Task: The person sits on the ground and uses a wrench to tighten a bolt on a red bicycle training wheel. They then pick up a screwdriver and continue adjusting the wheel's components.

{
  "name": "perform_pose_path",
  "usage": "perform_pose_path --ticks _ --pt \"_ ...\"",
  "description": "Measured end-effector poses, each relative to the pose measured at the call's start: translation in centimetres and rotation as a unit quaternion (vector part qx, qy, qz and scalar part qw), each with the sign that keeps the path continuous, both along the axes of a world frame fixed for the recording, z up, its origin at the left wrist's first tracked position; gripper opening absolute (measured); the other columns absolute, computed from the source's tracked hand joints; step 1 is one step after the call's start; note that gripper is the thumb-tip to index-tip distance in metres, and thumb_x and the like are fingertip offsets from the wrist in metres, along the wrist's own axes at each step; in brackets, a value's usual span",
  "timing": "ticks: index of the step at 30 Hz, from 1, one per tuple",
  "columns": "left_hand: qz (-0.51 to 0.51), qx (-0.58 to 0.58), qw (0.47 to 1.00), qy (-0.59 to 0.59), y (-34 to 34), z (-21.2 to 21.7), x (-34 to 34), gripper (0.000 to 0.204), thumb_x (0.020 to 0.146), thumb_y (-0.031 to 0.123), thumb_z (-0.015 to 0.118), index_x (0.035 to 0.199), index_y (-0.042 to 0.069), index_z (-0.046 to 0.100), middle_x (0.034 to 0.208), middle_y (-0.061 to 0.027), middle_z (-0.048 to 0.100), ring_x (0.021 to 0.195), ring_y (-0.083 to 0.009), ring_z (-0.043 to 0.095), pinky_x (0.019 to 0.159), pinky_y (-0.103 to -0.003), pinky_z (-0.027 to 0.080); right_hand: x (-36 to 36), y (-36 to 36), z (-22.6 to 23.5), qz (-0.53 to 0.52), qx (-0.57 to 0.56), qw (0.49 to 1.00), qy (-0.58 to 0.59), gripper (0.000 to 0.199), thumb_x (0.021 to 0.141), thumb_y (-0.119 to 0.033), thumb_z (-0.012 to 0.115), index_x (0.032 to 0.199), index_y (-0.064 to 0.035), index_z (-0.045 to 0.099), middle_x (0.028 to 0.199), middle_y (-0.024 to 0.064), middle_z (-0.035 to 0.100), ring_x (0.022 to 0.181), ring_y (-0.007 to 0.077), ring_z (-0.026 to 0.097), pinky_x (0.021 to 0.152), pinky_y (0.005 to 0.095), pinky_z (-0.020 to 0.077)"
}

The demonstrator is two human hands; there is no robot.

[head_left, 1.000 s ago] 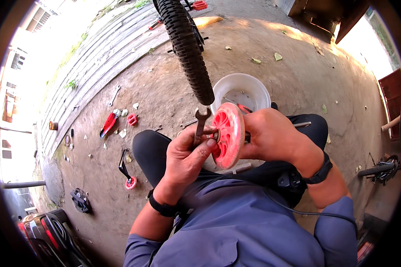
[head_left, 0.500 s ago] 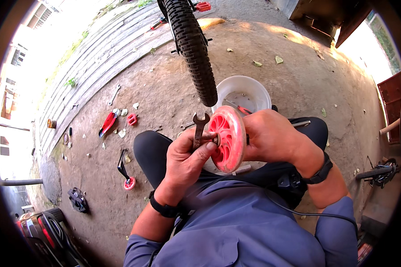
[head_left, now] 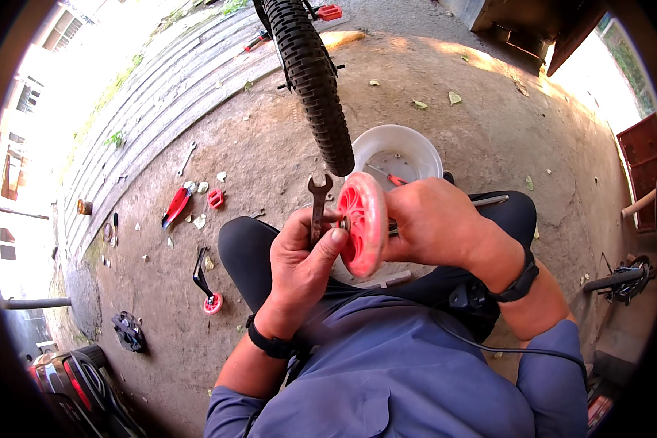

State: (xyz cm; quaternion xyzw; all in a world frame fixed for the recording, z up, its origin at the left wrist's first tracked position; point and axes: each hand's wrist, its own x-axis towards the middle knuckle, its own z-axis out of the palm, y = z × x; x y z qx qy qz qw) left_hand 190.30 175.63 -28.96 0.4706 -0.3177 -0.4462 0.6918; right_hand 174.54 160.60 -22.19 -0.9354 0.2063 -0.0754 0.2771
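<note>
A small red wheel (head_left: 364, 225) stands upright between my two hands, above my lap. My left hand (head_left: 304, 248) is closed around a rusty open-end wrench (head_left: 318, 197), its jaw pointing up and away from me. The thumb and index finger of that hand pinch at the nut (head_left: 344, 222) on the wheel's left face. On the wheel's other side, my right hand (head_left: 434, 221) is closed with its fingers curled at the hub. A short metallic piece shows there beside the fingers, but most of what they grip is hidden.
A bicycle tyre (head_left: 308, 80) hangs just beyond my hands, beside a white bucket (head_left: 431, 150) holding a red-handled screwdriver (head_left: 396, 179). On the ground at left lie a wrench (head_left: 187, 158), a red pedal (head_left: 215, 198) and a black bracket with a small red wheel (head_left: 212, 304).
The red wheel has turned more edge-on and shifted slightly left. The wrench in my left hand has swung more upright, and my right hand has moved slightly left.
</note>
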Motion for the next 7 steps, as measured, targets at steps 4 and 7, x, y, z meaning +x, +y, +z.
perform_pose_path --ticks 4,7 --pt "-0.009 -0.014 0.998 -0.053 0.04 0.27 0.19 0.020 0.101 0.006 0.067 0.120 0.001 0.065 0.098 -0.0028 0.069 0.085 -0.0072 0.062 0.078 -0.024 0.051 -0.16 -0.22 0.29 0.011 0.019 1.000 0.006 0.039 0.078 -0.048 0.078 0.103 -0.0194 0.071 0.077 0.0132 0.072 0.073 0.0361 0.071 0.065 0.0470 0.0573" --pt "-0.033 -0.022 0.998 -0.055 0.10 -0.43 0.77 0.024 0.101 0.005 0.066 0.125 0.002 0.063 0.101 -0.0035 0.068 0.089 -0.0085 0.064 0.083 -0.024 0.052 -0.19 -0.25 0.26 0.016 0.030 0.999 0.011 0.041 0.078 -0.049 0.078 0.107 -0.0202 0.072 0.079 0.0127 0.073 0.075 0.0364 0.071 0.068 0.0474 0.0577"
